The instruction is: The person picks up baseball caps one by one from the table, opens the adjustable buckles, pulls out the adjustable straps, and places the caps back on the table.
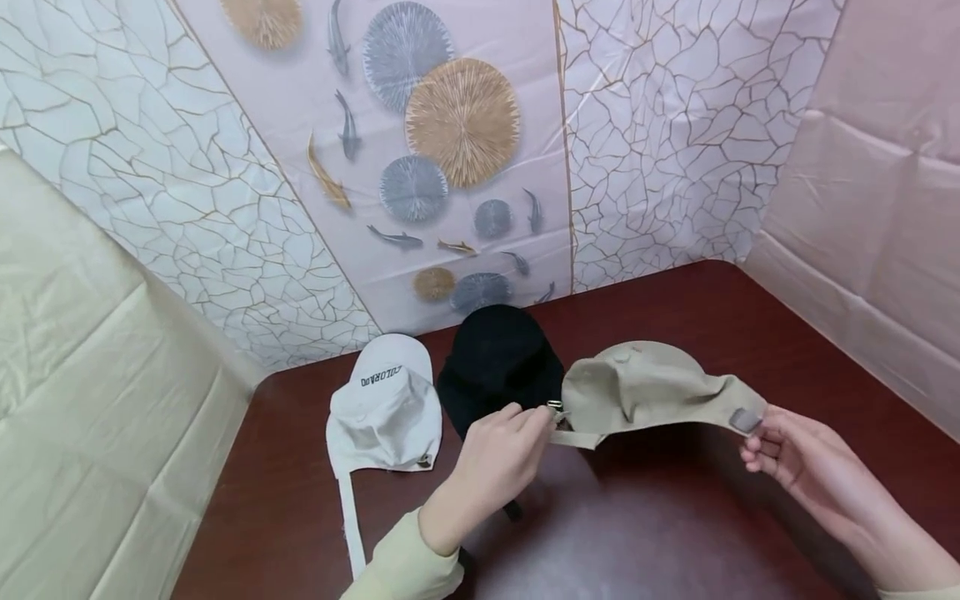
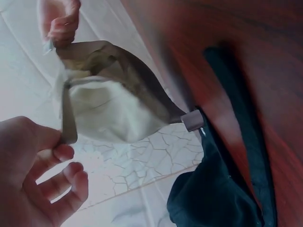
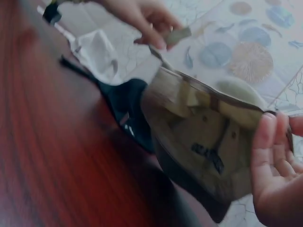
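Note:
A beige cap (image 1: 652, 383) is stretched between my two hands above the table, its hollow inside showing in the right wrist view. My left hand (image 1: 498, 458) pinches a strap (image 2: 69, 116) of this cap between thumb and forefinger, other fingers loosely bent. On the opposite side my right hand (image 1: 817, 467) pinches the cap's back edge beside a small grey square piece (image 1: 745, 419). Just behind my left hand lies a black cap (image 1: 498, 358), partly covered by that hand. To its left rests a white cap (image 1: 382, 417) lettered COLORADO, its strap (image 1: 349, 517) extended toward me.
The dark red wooden table (image 1: 637, 533) carries the caps. A patterned cloth (image 1: 645, 150) hangs behind it, with pale cloth at both sides. The black cap's loose strap (image 2: 241, 109) lies along the tabletop.

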Tool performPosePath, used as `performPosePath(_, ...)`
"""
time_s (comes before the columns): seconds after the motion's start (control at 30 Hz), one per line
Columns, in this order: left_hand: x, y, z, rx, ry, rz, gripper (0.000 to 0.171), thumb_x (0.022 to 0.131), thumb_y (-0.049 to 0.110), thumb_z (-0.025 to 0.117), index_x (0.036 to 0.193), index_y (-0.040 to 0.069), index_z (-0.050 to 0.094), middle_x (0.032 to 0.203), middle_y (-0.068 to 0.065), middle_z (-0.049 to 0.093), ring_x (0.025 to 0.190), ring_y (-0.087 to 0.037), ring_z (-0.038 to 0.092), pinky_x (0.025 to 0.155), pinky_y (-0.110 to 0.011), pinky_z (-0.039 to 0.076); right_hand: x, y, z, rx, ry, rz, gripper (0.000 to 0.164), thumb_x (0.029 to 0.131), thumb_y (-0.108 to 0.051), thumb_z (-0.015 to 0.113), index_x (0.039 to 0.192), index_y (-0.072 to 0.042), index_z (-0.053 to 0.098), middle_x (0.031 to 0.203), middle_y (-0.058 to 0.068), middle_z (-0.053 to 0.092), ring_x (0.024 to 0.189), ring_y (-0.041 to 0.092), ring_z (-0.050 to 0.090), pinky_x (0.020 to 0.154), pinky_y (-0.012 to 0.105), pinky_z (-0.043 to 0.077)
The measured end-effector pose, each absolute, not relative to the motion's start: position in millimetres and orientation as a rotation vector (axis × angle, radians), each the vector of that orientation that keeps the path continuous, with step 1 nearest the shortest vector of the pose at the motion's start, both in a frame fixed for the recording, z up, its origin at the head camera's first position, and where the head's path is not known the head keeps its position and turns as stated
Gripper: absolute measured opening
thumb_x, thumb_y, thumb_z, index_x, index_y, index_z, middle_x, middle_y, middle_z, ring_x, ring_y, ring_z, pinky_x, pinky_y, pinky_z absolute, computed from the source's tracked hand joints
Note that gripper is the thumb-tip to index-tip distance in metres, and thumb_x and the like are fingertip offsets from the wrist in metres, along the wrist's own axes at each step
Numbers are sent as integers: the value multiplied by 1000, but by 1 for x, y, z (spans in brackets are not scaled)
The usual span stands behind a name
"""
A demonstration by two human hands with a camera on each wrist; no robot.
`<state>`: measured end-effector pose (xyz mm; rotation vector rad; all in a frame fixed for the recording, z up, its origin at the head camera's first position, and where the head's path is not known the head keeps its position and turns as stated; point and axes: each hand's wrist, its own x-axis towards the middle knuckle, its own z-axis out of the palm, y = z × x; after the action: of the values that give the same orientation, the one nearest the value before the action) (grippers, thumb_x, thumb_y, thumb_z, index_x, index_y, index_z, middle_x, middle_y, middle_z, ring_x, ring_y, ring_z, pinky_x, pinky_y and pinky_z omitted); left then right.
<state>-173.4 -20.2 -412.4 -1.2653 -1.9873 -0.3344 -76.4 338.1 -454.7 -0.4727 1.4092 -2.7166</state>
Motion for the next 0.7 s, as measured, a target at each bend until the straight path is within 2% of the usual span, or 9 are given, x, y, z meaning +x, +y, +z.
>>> performPosePath(0.07,-170,-26,-414,-1328,-2011,-339,9,101,13,57,92,14,58,66,10,47,59,-7,31,52,-14,25,-70,340,-455,-452,1643,-2565,47,107,6,23,108,-4,69,91,4,68,83,16,68,74,28,56)
performPosePath(0.17,-162,-34,-417,-1470,-2036,-329,4,97,11,61,97,15,62,77,11,59,65,-8,44,60,-17,39,-57,337,-453,-316,2136,-2193,31,106,3,37,102,-4,67,85,1,67,76,14,67,69,28,56)
performPosePath(0.3,-147,-44,-424,-1671,-2098,-295,8,93,11,65,95,17,62,83,11,62,72,-9,52,68,-22,46,-40,330,-457,-294,2562,-1673,16,102,-1,51,89,-3,60,74,-4,64,64,11,62,57,29,52)
performPosePath(0.47,-131,-53,-432,-1828,-2188,-213,11,96,19,66,90,21,57,77,15,58,72,-5,47,63,-16,38,-24,325,-472,-429,2644,-1453,19,98,4,53,83,-8,55,67,-12,59,55,5,53,47,27,44)
performPosePath(0.6,-127,-54,-437,-1931,-2258,-207,9,99,23,63,93,23,56,81,19,58,74,-1,44,68,-13,38,-15,323,-475,-261,2726,-1204,22,101,-12,57,80,-15,53,63,-15,51,53,1,46,48,25,38)
performPosePath(0.7,-128,-57,-438,-2016,-2378,-286,10,103,34,58,99,25,58,86,20,55,79,3,44,73,-11,38,-12,322,-472,-137,2840,-967,26,100,-28,63,77,-21,54,60,-15,44,53,-1,40,50,23,34)
